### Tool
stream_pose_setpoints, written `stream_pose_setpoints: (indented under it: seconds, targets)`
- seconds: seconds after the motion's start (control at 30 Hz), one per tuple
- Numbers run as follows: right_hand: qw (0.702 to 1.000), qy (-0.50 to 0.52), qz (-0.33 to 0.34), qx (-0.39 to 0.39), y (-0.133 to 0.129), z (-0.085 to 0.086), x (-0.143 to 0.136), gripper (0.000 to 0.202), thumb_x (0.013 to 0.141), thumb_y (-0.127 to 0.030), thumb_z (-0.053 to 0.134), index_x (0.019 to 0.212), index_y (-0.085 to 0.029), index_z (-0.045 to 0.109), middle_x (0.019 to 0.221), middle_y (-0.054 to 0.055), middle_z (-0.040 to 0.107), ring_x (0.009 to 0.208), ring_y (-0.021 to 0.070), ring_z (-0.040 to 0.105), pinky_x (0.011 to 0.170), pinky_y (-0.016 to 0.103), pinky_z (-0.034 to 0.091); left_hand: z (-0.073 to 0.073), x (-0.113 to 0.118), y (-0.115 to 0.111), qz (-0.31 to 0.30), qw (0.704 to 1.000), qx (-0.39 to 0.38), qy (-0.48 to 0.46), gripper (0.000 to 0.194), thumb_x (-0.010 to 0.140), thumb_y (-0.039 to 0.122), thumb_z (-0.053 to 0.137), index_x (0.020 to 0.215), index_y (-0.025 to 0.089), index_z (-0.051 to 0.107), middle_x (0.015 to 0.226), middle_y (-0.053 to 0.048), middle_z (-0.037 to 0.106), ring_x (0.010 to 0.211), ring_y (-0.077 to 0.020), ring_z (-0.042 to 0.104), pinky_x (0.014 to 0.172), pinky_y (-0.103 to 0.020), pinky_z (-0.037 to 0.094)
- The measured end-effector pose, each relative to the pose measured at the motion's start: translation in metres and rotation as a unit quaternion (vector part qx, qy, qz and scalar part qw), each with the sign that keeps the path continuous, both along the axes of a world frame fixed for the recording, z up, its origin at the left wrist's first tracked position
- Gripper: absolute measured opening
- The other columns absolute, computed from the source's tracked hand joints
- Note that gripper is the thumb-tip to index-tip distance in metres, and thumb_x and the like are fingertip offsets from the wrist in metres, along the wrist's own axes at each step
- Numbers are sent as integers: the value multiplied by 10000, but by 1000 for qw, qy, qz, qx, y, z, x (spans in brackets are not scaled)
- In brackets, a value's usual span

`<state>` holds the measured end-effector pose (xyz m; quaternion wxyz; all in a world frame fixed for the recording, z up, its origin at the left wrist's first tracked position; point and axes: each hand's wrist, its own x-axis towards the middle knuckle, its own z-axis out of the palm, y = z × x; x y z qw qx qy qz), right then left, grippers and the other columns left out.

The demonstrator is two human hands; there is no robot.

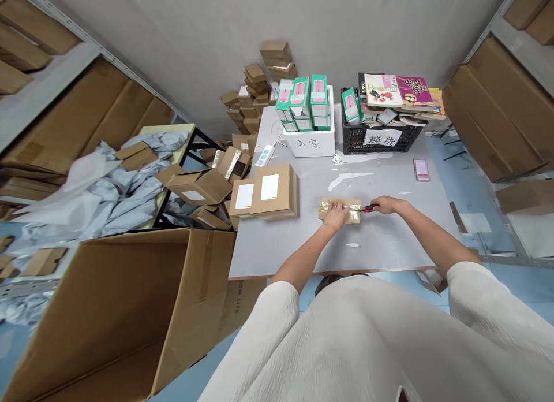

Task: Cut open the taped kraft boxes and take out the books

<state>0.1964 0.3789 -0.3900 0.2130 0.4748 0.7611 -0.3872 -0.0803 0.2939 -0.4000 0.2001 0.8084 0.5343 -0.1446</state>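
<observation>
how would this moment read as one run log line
left hand: on small taped box | right hand: holding tool, tip at box | on table: bigger boxes, black crate

On a grey table [277,246], a small taped carton [354,216] is steadied under the left hand [336,216] while a red-and-black tool [369,208] is gripped in the right hand [386,205], its tip at the carton's right end.

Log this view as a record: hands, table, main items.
Left hand: on the rectangular, taped brown cardboard box
Right hand: gripping red-and-black tool, tip at that box
Surface: flat grey table
Rear left: white foam bin of green-and-pink boxes
Rear right: black plastic crate piled with books
Left side: two labelled brown cardboard cartons
Right side: pink-screened phone
</observation>
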Motion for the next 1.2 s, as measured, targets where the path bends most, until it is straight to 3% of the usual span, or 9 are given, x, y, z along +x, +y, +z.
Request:
stream_pose_setpoints:
  seconds: [0.2,0.37,0.53,0.67,0.8,0.9,1.03,1.13,1.2]
  targets:
    - [987,36,-62,-147,-2,0,20,250,880,-504,714,956,-274,779,837,39,765,768,227,684,699,326,485,-1,-1,-1,16,1000,-11,-25,587,927,228,802,1465,268,568,1437,-148,581,1248,-301,685,1352,-554,200]
    - [972,96,-134,-166,-32,-11,29,383,875,-621,721,958,-248,750,807,28,749,751,207,670,671,297,493,-3,0,1,9,1000,-6,-16,581,935,231,780,1466,303,556,1446,-127,600,1191,-288,710,1352,-582,197]
    - [935,181,-240,-190,-70,-17,23,474,923,-664,691,1083,-219,730,883,32,760,805,201,691,671,278,501,-6,-2,4,12,1000,-6,-22,580,942,268,769,1469,338,537,1459,-118,609,1188,-308,708,1333,-616,210]
    - [921,200,-245,-229,-83,-13,26,497,883,-684,741,1039,-213,720,839,18,735,772,188,678,666,272,493,-6,-2,6,18,1000,-7,-21,540,956,282,760,1450,323,546,1471,-111,594,1173,-288,709,1331,-584,222]
    - [905,217,-324,-171,-79,-9,36,517,872,-722,742,940,-218,648,830,38,733,784,196,685,693,280,518,-3,-4,7,15,999,-17,-33,569,914,297,812,1422,291,557,1469,-121,589,1286,-311,655,1323,-550,245]
    - [898,224,-351,-141,-76,-5,41,528,881,-724,740,960,-212,633,935,73,770,774,197,698,687,287,534,0,-6,7,30,997,-12,-69,653,947,372,781,1519,258,489,1495,-148,562,1345,-321,617,1281,-483,329]
    - [908,235,-336,-90,-77,0,37,497,963,-674,653,1150,-213,662,1018,67,792,741,187,684,678,294,536,4,-4,15,77,993,19,-85,544,1065,288,548,1596,254,440,1510,-157,538,1268,-305,649,1150,-433,451]
    - [930,214,-298,-36,-80,4,29,462,1065,-608,493,1206,-222,705,990,54,789,815,208,698,781,322,568,-1,1,24,72,993,43,-80,512,1041,204,527,1549,257,497,1534,-162,541,1378,-318,580,1196,-461,410]
    - [949,191,-252,7,-84,6,24,442,1100,-541,442,1231,-243,741,1072,61,798,953,235,719,884,343,570,-7,4,29,59,994,56,-79,566,1013,183,560,1567,260,475,1605,-162,505,1507,-323,474,1265,-491,335]
